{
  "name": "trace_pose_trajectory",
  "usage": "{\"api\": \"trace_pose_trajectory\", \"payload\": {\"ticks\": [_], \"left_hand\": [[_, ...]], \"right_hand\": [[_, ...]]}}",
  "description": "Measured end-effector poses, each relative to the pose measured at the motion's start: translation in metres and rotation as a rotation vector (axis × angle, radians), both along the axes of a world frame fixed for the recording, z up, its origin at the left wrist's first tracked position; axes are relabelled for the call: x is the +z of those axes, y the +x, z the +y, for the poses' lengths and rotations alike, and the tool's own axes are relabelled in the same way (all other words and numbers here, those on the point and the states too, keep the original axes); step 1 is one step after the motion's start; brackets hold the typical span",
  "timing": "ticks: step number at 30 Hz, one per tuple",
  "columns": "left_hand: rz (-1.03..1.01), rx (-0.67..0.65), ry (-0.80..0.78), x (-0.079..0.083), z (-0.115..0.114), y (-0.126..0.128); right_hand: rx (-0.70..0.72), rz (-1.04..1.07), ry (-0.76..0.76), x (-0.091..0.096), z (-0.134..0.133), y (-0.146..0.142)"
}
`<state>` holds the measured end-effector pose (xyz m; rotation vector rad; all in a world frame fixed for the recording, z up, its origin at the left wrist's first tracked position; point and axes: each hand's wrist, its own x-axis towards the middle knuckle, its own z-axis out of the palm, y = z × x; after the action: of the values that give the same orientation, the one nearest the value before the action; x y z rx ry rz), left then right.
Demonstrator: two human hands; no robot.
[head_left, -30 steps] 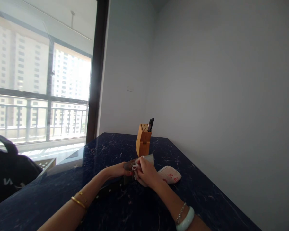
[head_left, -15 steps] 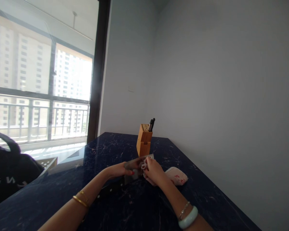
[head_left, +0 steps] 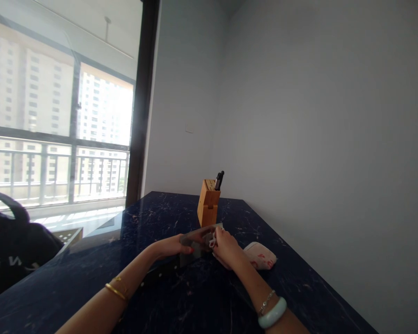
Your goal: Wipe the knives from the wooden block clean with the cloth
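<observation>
A cleaver with a broad, shiny blade is held over the dark table, its black handle with pale dots running back beneath my left forearm. My left hand grips the cleaver at the handle end of the blade, thumb lying on the flat face. Closed around a bunched pale cloth, my right hand presses it on the blade near the far end. The cloth's loose part, white with red figures, spreads on the table right of my wrist. Part of the cloth is hidden by my right hand.
A wooden knife block with black-handled tools in it stands just beyond the blade. The dark blue marbled table reaches toward the grey wall. At the left are a black bag and a large window.
My right hand has slid slightly to the right along the blade with the cloth, and the cloth's loose part has shifted right too. My left hand and the cleaver stay almost in place.
</observation>
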<state>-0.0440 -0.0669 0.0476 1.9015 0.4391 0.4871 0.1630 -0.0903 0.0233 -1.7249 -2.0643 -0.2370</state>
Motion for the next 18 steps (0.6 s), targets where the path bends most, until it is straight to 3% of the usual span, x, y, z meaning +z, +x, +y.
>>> {"api": "trace_pose_trajectory", "payload": {"ticks": [3, 6, 10, 18], "left_hand": [[-0.012, -0.048, -0.021, -0.005, 0.005, -0.001], [0.040, 0.097, -0.008, -0.017, 0.014, -0.003], [0.023, 0.138, -0.011, -0.027, 0.022, -0.004], [0.014, -0.010, -0.020, -0.016, 0.016, -0.005]], "right_hand": [[0.077, -0.066, -0.019, 0.002, -0.008, -0.006], [0.203, -0.104, -0.020, 0.005, -0.017, -0.022], [0.275, -0.110, -0.005, 0.008, -0.024, -0.034], [0.034, -0.151, -0.028, 0.003, -0.007, -0.008]]}}
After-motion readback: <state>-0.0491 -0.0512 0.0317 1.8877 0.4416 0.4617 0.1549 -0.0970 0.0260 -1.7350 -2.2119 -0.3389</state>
